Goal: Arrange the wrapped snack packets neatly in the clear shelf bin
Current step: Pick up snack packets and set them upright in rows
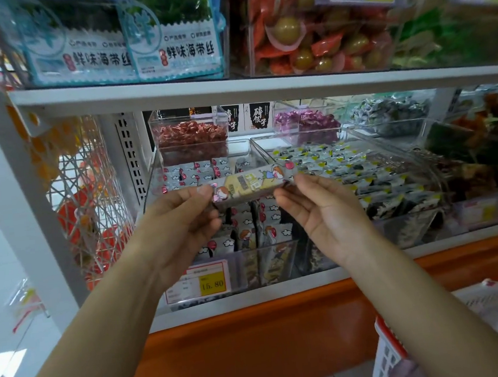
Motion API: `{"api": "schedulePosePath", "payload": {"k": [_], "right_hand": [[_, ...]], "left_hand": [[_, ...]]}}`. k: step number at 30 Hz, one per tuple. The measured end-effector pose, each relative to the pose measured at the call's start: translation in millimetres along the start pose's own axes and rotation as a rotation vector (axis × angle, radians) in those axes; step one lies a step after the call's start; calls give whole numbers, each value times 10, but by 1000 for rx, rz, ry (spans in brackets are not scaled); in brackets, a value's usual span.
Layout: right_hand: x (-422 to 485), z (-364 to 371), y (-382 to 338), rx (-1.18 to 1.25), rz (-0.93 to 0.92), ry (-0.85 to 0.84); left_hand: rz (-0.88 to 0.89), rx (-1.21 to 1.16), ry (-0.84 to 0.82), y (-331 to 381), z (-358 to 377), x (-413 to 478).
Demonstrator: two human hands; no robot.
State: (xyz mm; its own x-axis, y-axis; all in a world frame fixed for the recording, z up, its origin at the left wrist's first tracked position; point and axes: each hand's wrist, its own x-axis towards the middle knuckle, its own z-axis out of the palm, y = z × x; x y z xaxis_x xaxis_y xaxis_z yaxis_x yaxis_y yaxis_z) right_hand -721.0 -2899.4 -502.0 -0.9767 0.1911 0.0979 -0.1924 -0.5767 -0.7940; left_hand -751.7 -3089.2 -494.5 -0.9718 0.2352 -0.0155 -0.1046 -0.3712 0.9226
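Packet (pixel 253 182) over bin (pixel 249 250) | left hand (pixel 180 217) pinches left end | right hand (pixel 319 209) seemingly pinches right end

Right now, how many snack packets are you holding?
1: the snack packet, held over the clear bin; left hand pinches its left end, right hand touches its right end. A second may hide behind.

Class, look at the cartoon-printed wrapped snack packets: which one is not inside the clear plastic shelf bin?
The yellow-centred packet, held crosswise above the clear bin by its ends between the left hand and right hand; the other packets sit inside.
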Motion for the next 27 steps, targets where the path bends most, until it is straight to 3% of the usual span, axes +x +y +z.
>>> {"api": "schedulePosePath", "payload": {"k": [3,12,19,23,27], "right_hand": [[14,-20,-16,41,6,55],[32,-18,0,125,1,129],[36,-68,28,-263,-233,54],[35,-67,38,-401,-282,51],[41,-61,32,-348,-224,15]], "left_hand": [[-8,-115,-59,13,38,-14],[34,-171,-27,21,93,-34],[-3,-178,-26,45,59,-36],[54,42,-109,51,53,-72],[211,417,-37,42,55,-88]]}}
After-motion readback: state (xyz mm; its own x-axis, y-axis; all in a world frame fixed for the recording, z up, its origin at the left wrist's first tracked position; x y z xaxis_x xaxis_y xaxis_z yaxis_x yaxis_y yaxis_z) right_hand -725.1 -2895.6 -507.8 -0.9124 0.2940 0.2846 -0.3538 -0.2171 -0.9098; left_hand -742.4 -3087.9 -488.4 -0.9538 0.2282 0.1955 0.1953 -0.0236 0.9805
